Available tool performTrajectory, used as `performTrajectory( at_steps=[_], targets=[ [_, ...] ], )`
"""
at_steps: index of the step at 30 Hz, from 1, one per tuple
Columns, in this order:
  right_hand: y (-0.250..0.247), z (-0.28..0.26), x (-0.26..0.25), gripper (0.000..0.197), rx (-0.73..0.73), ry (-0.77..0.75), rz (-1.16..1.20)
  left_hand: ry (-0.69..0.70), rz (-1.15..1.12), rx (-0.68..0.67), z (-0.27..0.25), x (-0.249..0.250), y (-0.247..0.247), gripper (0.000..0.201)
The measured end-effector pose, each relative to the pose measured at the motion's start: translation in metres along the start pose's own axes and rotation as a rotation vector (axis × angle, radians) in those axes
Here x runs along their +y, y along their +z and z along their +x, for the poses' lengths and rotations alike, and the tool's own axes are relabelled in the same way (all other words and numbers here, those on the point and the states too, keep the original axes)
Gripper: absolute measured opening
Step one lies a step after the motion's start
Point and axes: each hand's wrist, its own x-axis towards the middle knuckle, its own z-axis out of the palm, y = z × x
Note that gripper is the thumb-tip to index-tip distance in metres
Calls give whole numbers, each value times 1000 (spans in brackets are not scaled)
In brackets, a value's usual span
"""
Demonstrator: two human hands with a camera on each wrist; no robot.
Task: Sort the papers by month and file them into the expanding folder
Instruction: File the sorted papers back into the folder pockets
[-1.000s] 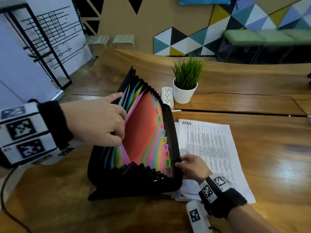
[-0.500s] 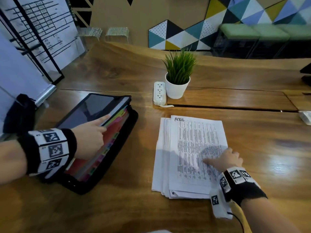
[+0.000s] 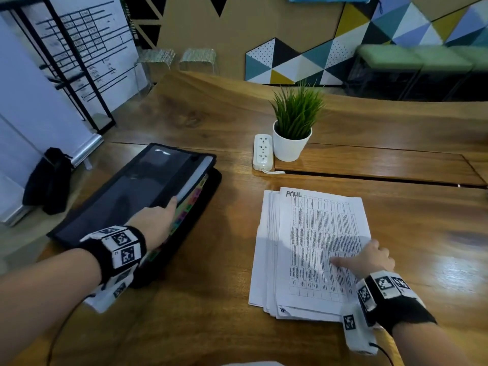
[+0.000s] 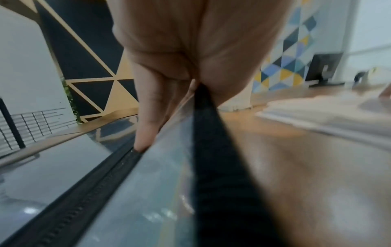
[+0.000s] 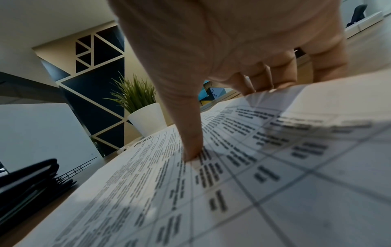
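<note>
The black expanding folder (image 3: 126, 191) lies flat at the table's left, its cover almost down over the coloured month tabs (image 3: 191, 202). My left hand (image 3: 171, 207) holds the cover's right edge: the index finger (image 4: 146, 133) lies along the zipper and the thumb is tucked under the edge. To the right sits a stack of printed papers (image 3: 311, 233); the top sheet is marked "APRIL" (image 3: 293, 194). My right hand (image 3: 364, 257) rests on that sheet, thumb (image 5: 190, 150) pressing down and the other fingertips touching the paper further right.
A potted plant (image 3: 293, 143) and a white power strip (image 3: 262, 151) stand behind the papers on the wooden table (image 3: 211, 299). A black bag (image 3: 50, 180) sits on the floor beyond the table's left edge, by a whiteboard stand (image 3: 79, 75).
A second ago the folder stood upright and fanned open between both hands. It now lies flat and nearly closed at the left, and my right hand has moved onto the paper stack.
</note>
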Motion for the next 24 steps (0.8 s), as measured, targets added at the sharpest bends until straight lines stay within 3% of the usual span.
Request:
performTrajectory(
  at_steps=[7, 13, 15, 17, 18, 20, 22, 24],
  targets=[
    [-1, -4, -1, 115, -10, 5, 28, 134, -343, 87, -14, 37, -34, 81],
    [-2, -8, -4, 114, -21, 12, -46, 158, -705, 113, -23, 60, -50, 62],
    [-4, -18, -10, 104, 77, -76, -122, 156, -796, 125, -22, 64, -47, 63],
    [-4, -34, -25, 87, 151, -299, -11, 180, -879, 135, -20, 65, -43, 64],
    [-3, -43, -36, 78, 115, -420, 117, 197, -919, 137, -19, 64, -41, 65],
    [3, -61, -58, 66, -93, -573, 289, 240, -990, 153, -18, 62, -42, 66],
    [17, -71, -77, 66, -315, -574, 371, 267, -1072, 161, -16, 60, -46, 66],
    [34, -73, -92, 64, -437, -500, 485, 287, -1108, 171, -15, 56, -49, 68]
  ],
)
